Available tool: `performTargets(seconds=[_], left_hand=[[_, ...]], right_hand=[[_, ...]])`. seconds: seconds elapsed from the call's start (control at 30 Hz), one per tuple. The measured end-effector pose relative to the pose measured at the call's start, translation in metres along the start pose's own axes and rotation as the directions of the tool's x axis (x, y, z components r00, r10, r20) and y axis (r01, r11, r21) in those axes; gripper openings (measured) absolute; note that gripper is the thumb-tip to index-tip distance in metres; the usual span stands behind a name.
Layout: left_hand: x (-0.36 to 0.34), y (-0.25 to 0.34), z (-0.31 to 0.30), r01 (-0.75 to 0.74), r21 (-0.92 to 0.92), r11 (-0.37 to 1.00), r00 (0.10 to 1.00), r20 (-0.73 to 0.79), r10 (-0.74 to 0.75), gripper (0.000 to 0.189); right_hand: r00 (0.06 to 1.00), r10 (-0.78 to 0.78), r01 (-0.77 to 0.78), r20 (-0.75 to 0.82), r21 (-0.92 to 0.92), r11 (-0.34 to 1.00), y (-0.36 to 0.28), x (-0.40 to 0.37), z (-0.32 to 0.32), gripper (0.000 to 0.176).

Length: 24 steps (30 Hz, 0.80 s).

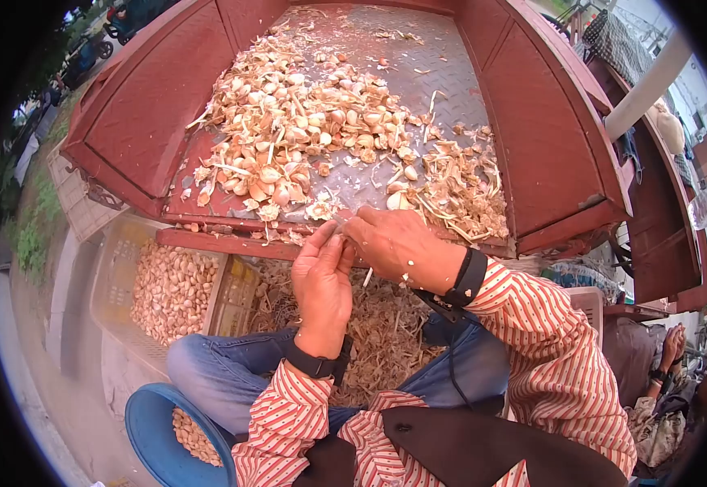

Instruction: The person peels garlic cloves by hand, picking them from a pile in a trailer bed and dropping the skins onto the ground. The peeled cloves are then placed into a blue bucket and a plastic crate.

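Observation:
My left hand (323,284) and my right hand (398,252) meet at the front edge of the red truck bed (353,229). The fingers of both are closed and pinched together. Something small and greyish shows between the fingertips, too hidden to name. Just beyond them lies a heap of garlic (288,122), with cloves, broken bulbs and dry stalks mixed. To the right of it is a pile of papery garlic skins (463,191). A short pale piece of stalk (367,277) shows below my right hand.
A plastic crate (110,280) of loose garlic cloves (173,292) stands left of my knees. Nearer is a blue bucket (146,422) with cloves inside. Dry skins (394,349) cover the ground between my legs. Another person's hands (672,345) show at far right.

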<state>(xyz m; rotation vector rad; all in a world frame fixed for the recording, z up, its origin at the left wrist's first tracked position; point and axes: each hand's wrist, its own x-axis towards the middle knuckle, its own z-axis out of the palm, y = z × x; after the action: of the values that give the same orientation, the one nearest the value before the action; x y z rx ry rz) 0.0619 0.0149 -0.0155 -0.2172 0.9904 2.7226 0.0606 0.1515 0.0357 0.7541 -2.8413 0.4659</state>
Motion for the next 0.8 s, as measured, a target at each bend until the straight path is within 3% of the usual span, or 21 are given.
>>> performTargets(seconds=[0.23,0.43,0.53,0.8], left_hand=[[-0.004,-0.01,0.003,0.024,-0.021,0.999,0.999,-0.025,-0.025,0.024],[-0.006,-0.008,0.002,0.016,-0.006,1.0,1.0,0.02,-0.015,0.021],[-0.009,0.004,-0.001,0.03,0.024,0.999,0.999,0.044,-0.031,0.019],[0.002,0.046,-0.005,-0.128,0.087,0.988,0.987,0.105,0.118,0.018]], right_hand=[[0.996,-0.074,0.072,-0.042,-0.057,0.996,0.004,-0.011,-0.004,0.018],[0.999,0.042,-0.042,0.023,-0.001,0.999,0.003,-0.002,0.0,0.022],[0.998,0.064,-0.063,-0.001,0.197,0.978,0.005,0.006,0.002,0.019],[0.998,-0.045,0.041,0.049,0.09,0.995,-0.019,0.056,-0.018,0.023]])
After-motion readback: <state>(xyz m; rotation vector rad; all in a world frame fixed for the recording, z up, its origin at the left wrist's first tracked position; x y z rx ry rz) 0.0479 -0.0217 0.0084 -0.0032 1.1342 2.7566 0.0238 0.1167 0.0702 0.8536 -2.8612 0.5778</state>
